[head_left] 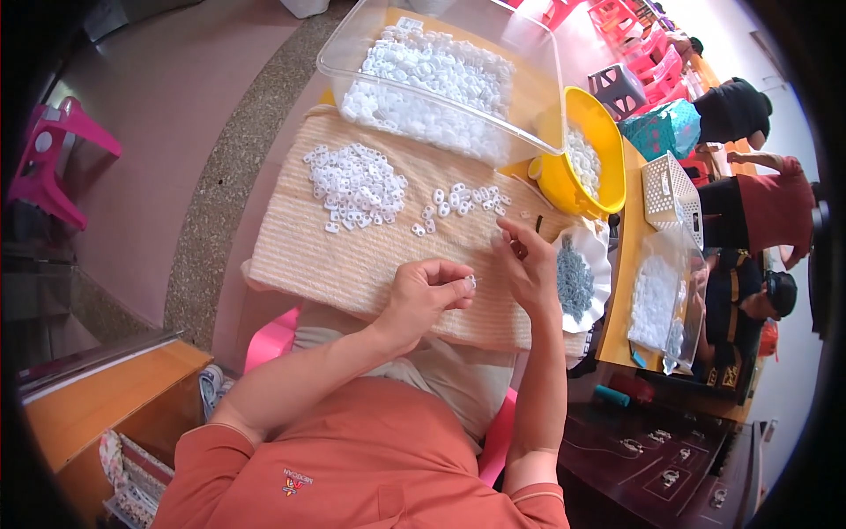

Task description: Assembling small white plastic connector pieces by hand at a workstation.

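My left hand (425, 298) is closed in a pinch over the near part of a striped beige cloth (291, 238). A small white plastic piece (471, 281) pokes out between its thumb and fingertips. To the right, my right hand (531, 267) is raised with curled fingers, thumb and forefinger drawn together; what they hold, if anything, is too small to make out. Beyond my hands lies a loose group of white oval pieces (460, 199). Left of it is a larger heap of white pieces with holes (357, 183). Small grey parts (575, 280) fill a white wavy-edged dish (599, 256) beside my right hand.
A clear plastic bin (538, 132) of white pieces stands at the far edge. Right of it is a yellow basin (611, 159) with more white pieces. Another table holds a white basket (674, 198) and a clear tray (692, 309). Several people are at the right; a pink stool (62, 163) is left.
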Motion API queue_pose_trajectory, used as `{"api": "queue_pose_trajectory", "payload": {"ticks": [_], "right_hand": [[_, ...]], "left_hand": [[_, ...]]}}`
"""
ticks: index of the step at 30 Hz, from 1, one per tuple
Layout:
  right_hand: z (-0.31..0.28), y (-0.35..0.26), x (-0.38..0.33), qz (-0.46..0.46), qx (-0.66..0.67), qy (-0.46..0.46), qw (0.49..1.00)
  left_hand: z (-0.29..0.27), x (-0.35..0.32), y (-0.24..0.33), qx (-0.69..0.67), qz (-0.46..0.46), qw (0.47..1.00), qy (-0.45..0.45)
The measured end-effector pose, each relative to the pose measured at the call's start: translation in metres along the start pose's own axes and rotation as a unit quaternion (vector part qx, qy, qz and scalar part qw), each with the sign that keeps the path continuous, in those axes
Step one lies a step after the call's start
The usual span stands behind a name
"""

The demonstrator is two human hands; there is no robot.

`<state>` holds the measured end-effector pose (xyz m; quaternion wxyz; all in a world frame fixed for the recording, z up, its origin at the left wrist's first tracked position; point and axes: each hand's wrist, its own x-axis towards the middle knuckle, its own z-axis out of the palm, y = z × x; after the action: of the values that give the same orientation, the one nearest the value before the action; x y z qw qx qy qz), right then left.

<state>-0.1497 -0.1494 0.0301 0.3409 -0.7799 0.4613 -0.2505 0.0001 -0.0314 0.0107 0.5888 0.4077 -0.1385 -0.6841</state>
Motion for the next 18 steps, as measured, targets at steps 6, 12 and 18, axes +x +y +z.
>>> {"api": "queue_pose_trajectory", "payload": {"ticks": [6, 12, 18], "right_hand": [[0.000, 0.008, -0.041, 0.090, 0.178, -0.044, 0.979], [0.008, 0.019, -0.062, 0.098, 0.288, -0.060, 0.951], [0.008, 0.017, -0.064, 0.100, 0.278, -0.054, 0.954]], "left_hand": [[-0.002, 0.002, 0.001, -0.069, 0.001, 0.998, 0.005], [0.000, 0.001, 0.000, -0.080, -0.008, 0.997, -0.021], [-0.002, 0.002, -0.005, -0.078, -0.011, 0.997, -0.026]]}}
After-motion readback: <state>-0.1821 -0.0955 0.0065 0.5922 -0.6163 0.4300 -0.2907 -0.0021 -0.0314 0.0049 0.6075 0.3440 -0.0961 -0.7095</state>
